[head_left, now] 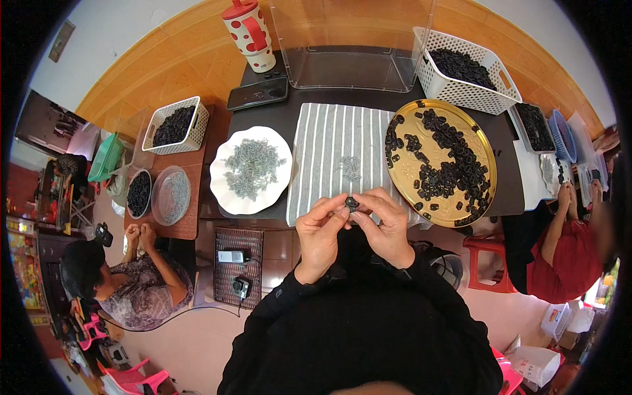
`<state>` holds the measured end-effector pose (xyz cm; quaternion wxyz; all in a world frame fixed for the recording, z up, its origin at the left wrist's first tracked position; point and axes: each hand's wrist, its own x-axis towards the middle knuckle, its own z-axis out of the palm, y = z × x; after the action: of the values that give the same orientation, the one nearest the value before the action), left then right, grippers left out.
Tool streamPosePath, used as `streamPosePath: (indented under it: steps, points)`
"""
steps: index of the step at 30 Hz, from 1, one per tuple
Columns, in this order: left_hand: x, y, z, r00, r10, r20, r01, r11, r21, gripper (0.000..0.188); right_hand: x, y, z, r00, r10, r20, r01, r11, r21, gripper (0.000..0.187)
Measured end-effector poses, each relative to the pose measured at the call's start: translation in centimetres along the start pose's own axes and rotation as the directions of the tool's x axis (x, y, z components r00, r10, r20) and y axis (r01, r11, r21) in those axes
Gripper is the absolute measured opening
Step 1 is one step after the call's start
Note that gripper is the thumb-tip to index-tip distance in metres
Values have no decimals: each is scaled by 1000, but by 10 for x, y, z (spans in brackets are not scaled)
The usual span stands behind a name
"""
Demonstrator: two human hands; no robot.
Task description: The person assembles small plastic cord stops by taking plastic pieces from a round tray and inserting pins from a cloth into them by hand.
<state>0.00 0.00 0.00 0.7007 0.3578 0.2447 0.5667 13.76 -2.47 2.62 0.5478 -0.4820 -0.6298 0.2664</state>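
My left hand (318,232) and my right hand (387,227) meet at the near edge of the dark table (276,122), fingertips pinched together on one small black part (351,203). Under them lies a grey striped cloth (329,148) with a little heap of small metal clips (350,166). To the right, a round gold tray (421,168) carries many black parts. To the left, a white scalloped plate (227,197) is piled with metal clips.
A white basket (454,92) of black parts, a clear plastic box (352,66), a phone (258,93) and a red dotted cup (251,34) stand at the back. Two other people work at side tables, one on the left (141,280) and one on the right (566,253).
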Motion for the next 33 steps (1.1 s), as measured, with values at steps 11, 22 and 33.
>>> streamPosePath:
  steps: [11,22,33]
  points:
    - [2,-1,-5,998,10,56,-13,999,46,29,2,-3,-1,1000,-1,12,1,999,33,31]
    - [-5,-1,1,996,73,61,-78,993,87,28,-2,-10,5,996,-83,-33,81,994,-67,29]
    - [-7,4,6,992,110,68,-120,977,177,25,-4,-18,7,995,-71,-72,68,997,-44,27]
